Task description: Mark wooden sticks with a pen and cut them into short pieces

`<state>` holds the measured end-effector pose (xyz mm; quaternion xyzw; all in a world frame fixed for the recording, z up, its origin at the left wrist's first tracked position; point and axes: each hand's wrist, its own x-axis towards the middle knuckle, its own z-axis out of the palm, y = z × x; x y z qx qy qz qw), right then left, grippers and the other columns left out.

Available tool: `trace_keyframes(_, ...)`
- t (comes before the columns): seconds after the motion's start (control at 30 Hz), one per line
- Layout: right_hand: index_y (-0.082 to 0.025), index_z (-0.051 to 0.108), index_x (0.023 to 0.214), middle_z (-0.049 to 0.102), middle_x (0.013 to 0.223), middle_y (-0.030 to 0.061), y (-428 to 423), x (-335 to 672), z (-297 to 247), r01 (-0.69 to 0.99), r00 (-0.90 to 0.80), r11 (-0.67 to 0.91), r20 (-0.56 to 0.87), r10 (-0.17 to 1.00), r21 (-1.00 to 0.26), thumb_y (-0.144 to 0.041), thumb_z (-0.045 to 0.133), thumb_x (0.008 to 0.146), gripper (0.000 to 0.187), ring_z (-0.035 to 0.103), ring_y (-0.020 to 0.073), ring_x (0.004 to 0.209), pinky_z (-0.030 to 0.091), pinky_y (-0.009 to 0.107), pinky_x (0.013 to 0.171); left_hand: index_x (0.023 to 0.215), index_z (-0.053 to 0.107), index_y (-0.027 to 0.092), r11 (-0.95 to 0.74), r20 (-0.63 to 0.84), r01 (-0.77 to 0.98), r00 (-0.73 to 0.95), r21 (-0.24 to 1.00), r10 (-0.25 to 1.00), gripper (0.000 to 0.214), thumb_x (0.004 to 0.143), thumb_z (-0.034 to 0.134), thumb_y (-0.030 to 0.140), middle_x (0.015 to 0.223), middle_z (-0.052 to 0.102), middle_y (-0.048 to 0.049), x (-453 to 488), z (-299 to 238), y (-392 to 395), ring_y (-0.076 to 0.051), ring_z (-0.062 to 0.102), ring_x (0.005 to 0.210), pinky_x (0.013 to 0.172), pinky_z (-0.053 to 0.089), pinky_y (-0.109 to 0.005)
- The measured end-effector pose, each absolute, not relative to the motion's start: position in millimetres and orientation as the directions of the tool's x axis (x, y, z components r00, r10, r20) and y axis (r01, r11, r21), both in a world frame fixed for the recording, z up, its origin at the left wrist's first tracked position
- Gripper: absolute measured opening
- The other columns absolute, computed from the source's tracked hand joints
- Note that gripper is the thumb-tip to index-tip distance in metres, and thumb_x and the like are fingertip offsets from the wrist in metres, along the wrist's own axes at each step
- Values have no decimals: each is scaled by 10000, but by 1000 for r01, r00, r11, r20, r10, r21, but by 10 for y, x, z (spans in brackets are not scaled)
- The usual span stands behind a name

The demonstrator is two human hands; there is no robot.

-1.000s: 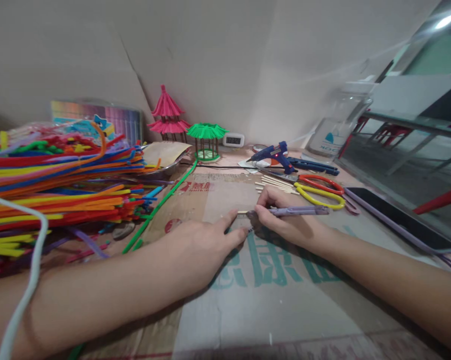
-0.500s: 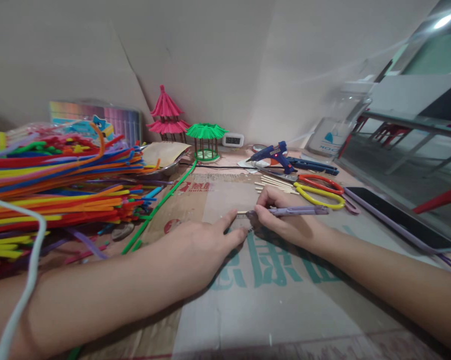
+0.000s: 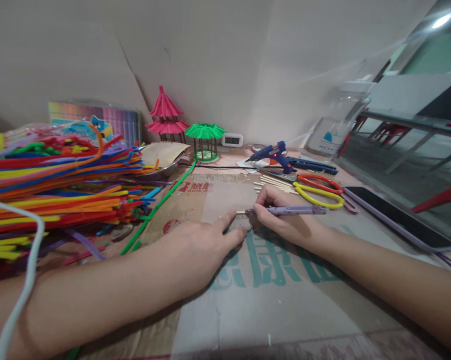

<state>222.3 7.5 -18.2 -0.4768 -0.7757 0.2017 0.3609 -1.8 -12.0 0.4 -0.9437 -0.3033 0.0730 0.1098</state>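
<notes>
My left hand (image 3: 206, 247) rests on the cardboard, its index fingertip and thumb holding down a short, thin wooden stick (image 3: 240, 212) and a see-through strip with dark marks, like a ruler (image 3: 243, 218). Between the fingers of my right hand (image 3: 276, 212) is a light purple pen (image 3: 298, 210), lying nearly level with its tip at the stick's right part. The pen's tip is small and dark, so exact contact is hard to make out. Beyond my right hand lie several loose wooden sticks (image 3: 272, 183).
Bundles of coloured pipe cleaners (image 3: 60, 207) fill the left side. Scissors (image 3: 319, 195), a blue glue gun (image 3: 268, 152) and a phone (image 3: 398, 220) lie to the right. Pink (image 3: 165, 110) and green (image 3: 205, 132) pavilion models stand behind. A white cable (image 3: 32, 270) crosses my left forearm.
Both hands keep almost the same place. The pen has tilted or shifted very slightly at the stick, and the whole view has moved a little.
</notes>
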Motion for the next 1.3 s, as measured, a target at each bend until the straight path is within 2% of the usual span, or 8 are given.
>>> trace_keyframes(0.3, -223, 474, 733, 535, 635, -41, 67, 2231, -180, 583, -288, 448, 342, 894, -678, -227, 519, 856, 131, 448, 112, 538, 342, 240, 504, 1519, 316, 274, -801, -64, 545, 816, -247, 575, 781, 774, 438, 72, 1558, 414, -125, -26, 0, -115, -196, 704, 660, 508, 512, -297)
trace_keyframes(0.63, -222, 481, 725, 536, 626, -38, 49, 2210, -144, 607, -308, 461, 343, 887, -648, -203, 526, 829, 115, 448, 115, 533, 333, 244, 503, 1526, 289, 285, -805, -86, 555, 810, -211, 581, 776, 796, 433, 65, 1565, 397, -139, -22, 16, -115, -215, 723, 718, 536, 526, -303)
trace_keyframes(1.07, -226, 470, 740, 536, 646, -39, 78, 2228, -191, 586, -290, 457, 353, 889, -670, -237, 535, 865, 142, 452, 117, 554, 341, 245, 516, 1491, 368, 260, -806, -51, 538, 823, -246, 565, 749, 770, 424, 66, 1536, 444, -127, -28, 35, -128, -204, 701, 628, 502, 535, -327)
trace_keyframes(1.3, -223, 481, 753, 566, 641, -42, 63, 2227, -190, 567, -283, 418, 308, 908, -710, -240, 536, 870, 131, 464, 111, 530, 351, 244, 517, 1506, 338, 260, -801, -71, 539, 817, -259, 572, 759, 778, 430, 66, 1559, 410, -134, -23, 25, -123, -214, 718, 657, 494, 541, -325)
